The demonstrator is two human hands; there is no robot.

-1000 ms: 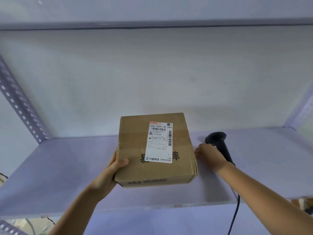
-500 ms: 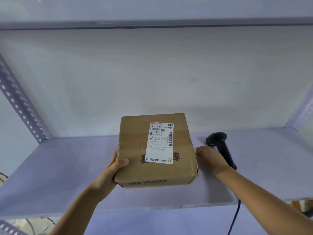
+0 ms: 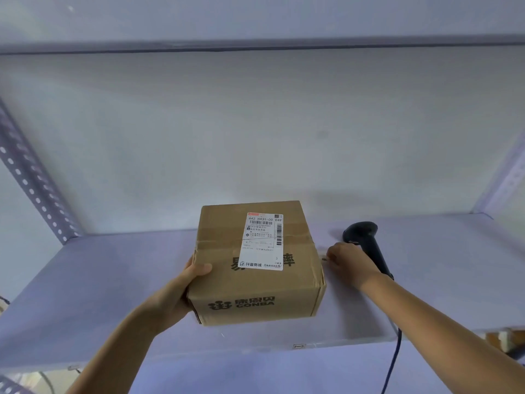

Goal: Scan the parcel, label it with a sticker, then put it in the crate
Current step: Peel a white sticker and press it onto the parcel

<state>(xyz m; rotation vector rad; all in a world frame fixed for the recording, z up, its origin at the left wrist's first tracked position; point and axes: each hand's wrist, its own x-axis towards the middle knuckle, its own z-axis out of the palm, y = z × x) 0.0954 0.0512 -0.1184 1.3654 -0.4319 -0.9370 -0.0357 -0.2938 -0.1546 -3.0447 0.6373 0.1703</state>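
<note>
A brown cardboard parcel (image 3: 255, 282) with a white shipping label (image 3: 262, 241) on top sits just above the front of the pale shelf (image 3: 99, 280). My left hand (image 3: 181, 291) grips its left side, thumb on the top face. To the right, my right hand (image 3: 350, 263) rests on the shelf with its fingers curled down, pinching a small white sticker (image 3: 324, 259) beside the parcel's right edge. A black handheld barcode scanner (image 3: 362, 234) lies just behind that hand, and its cable (image 3: 393, 362) hangs over the shelf front.
Perforated metal uprights stand at the shelf's left (image 3: 31, 189) and right (image 3: 508, 177). A plain white wall closes the back. Another shelf board (image 3: 255, 44) runs overhead. Something brown shows below the shelf at the far right (image 3: 505, 339).
The parcel has come slightly nearer and tipped, so more of its printed front face shows. My right hand has stayed by the scanner, its fingers working at the shelf surface.
</note>
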